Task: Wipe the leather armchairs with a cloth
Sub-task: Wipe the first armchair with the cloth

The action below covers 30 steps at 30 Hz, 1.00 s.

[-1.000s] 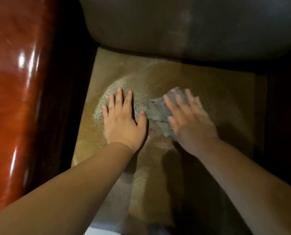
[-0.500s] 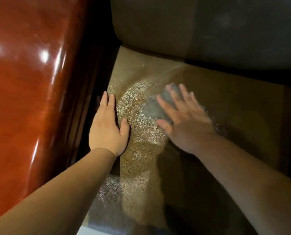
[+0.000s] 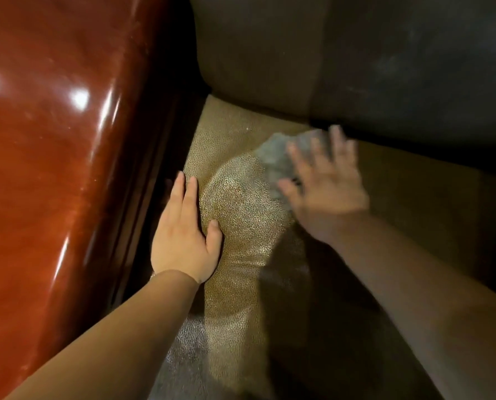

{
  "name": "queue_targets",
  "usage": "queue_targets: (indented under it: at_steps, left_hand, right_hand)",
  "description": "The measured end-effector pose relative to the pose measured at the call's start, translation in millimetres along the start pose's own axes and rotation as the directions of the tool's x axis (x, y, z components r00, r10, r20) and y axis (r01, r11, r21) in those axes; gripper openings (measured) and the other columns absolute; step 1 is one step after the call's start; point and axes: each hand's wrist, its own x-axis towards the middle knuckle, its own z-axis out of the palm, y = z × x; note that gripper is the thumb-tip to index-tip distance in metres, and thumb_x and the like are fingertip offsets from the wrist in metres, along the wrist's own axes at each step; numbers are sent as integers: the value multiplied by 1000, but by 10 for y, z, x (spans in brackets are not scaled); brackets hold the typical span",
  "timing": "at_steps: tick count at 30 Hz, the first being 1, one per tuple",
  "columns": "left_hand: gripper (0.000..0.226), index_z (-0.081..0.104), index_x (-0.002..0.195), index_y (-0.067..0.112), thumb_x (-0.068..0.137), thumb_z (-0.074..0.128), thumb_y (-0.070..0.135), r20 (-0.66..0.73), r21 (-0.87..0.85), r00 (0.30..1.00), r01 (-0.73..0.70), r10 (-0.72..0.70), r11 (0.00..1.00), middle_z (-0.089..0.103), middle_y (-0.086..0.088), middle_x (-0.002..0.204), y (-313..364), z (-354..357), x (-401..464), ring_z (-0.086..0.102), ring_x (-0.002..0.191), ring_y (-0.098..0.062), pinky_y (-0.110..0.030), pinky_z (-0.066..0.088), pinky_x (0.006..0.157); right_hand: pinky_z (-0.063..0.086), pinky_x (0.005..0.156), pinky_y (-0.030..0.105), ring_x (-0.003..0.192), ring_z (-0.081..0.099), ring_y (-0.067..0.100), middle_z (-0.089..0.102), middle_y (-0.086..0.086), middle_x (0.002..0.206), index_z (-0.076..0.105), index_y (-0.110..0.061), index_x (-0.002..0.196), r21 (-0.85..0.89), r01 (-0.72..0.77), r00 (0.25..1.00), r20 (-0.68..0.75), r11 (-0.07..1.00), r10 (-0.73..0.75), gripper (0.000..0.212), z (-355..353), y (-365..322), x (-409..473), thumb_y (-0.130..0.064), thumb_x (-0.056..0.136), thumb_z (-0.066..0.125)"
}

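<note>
Cloth (image 3: 275, 157) lying mid-frame on seat cushion (image 3: 241, 215), being pressed under flat, spread right hand (image 3: 324, 192) mid-wipe, blurred, with left hand (image 3: 183, 241) resting flat at cushion's left edge; next likely calling for sweeping toward backrest (image 3: 342, 59) at top.

A sitting room or lounge is showing: a leather armchair seat (image 3: 241, 226) lying beside a glossy wooden armrest (image 3: 53, 168).
</note>
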Motion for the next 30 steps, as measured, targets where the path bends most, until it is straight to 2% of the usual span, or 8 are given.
queue_targets:
  at_steps: [3, 7, 9, 13, 17, 21, 26, 30]
  left_hand:
    - [81, 23, 167, 11, 95, 49, 41, -7, 20, 1000, -6, 6, 1000, 15, -9, 176, -22, 35, -15, 26, 156, -24, -17, 11, 121]
    - [82, 25, 166, 8, 95, 51, 39, -5, 17, 1000, -11, 11, 1000, 17, -12, 175, 11, 19, 8, 28, 155, -26, -16, 11, 121]
    - [82, 25, 166, 7, 94, 50, 39, 3, 11, 1000, -18, 18, 1000, 16, -12, 175, 22, -4, 14, 28, 155, -27, -17, 11, 122]
    - [82, 24, 166, 9, 95, 48, 42, 24, -2, 1000, -5, 5, 1000, 15, -10, 176, 42, -10, 14, 27, 156, -25, -17, 11, 122]
    - [82, 21, 167, 13, 96, 47, 44, 22, -7, 1000, 6, -5, 1000, 12, -5, 177, 8, 16, 11, 28, 155, -22, -18, 12, 122]
    - [82, 23, 166, 9, 95, 48, 41, 24, -8, 1000, 3, -2, 1000, 14, -10, 176, 1, 5, -3, 28, 154, -24, -16, 8, 123]
    - [80, 26, 165, 9, 95, 46, 43, 91, -35, 995, 38, -35, 999, 21, -15, 174, 28, -40, 12, 19, 159, -23, -20, 5, 128]
    - [84, 22, 167, 12, 94, 51, 43, 69, -57, 997, 23, -19, 998, 11, -6, 176, 40, -28, 15, 25, 155, -20, -12, 1, 124]
  right_hand:
    - [4, 128, 54, 157, 4, 41, 20, 25, 168, 15, -15, 166, -22, -283, 957, 61, 959, 284, 93, 2, 153, 64, -73, 95, -4]
    - [3, 125, 53, 157, 0, 45, 9, 30, 168, 9, -6, 165, 222, -440, 897, 76, 870, 435, 99, -17, -484, 422, -77, 96, 14]
    - [-2, 125, 52, 157, -5, 44, 2, 30, 169, 5, -8, 165, 240, -336, 942, 95, 911, 322, 99, -58, -743, 526, -78, 96, 15]
    - [-4, 127, 48, 160, -6, 31, 1, 17, 173, 11, -22, 167, 191, 63, 997, 22, 980, -68, 89, -58, -538, 357, -77, 97, 12]
    - [3, 129, 54, 160, 6, 32, 16, 20, 171, 13, -20, 166, 86, -140, 990, 9, 986, 140, 90, -4, -82, 186, -74, 96, -3]
    - [-4, 128, 54, 158, -5, 43, 4, 30, 169, 7, -10, 166, 142, -303, 953, 34, 942, 302, 101, 30, -763, 446, -79, 92, 1]
    - [-13, 127, 50, 156, -23, 36, -15, 24, 170, -1, -14, 166, 179, 167, 978, 93, 970, -186, 100, -76, -1457, 692, -81, 92, 0]
    - [-6, 129, 45, 159, -14, 28, -5, 16, 173, 8, -19, 167, 149, 195, 974, 85, 969, -209, 94, -127, -1011, 720, -78, 94, 2]
